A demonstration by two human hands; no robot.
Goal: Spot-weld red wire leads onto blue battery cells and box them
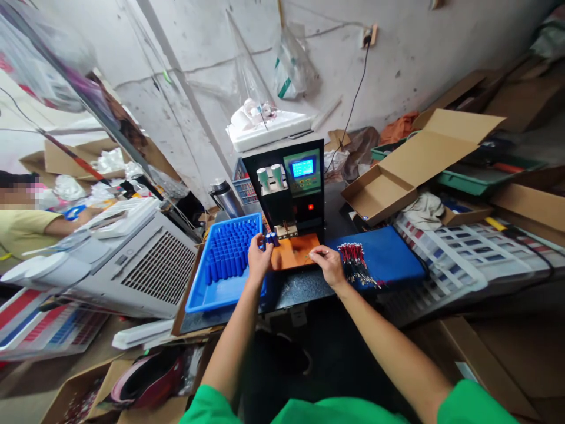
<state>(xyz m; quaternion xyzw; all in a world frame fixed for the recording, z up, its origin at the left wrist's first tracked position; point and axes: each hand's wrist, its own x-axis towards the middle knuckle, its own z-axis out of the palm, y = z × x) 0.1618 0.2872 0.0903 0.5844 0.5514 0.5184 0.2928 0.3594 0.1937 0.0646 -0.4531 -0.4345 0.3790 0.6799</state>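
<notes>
Upright blue cylindrical cells [227, 250] fill much of a blue tray [198, 300]. My left hand [259, 256] is closed at the tray's right edge, its fingertips against a pair of blue cells [272, 239] by the orange plate [286, 254]. Over the plate's right side, my right hand [327, 264] pinches something thin, too small to make out. Behind the plate stands a black machine [285, 203] with a lit screen [302, 168] and a red light. Red and black wire leads [353, 262] lie in a bundle on a blue surface [388, 253], right of my right hand.
A steel flask [226, 199] stands behind the tray. At the right are an open cardboard box [384, 191] and white plastic crates [436, 259]. On the left, a person in a yellow sleeve [26, 227] works beyond a grey air cooler [150, 259].
</notes>
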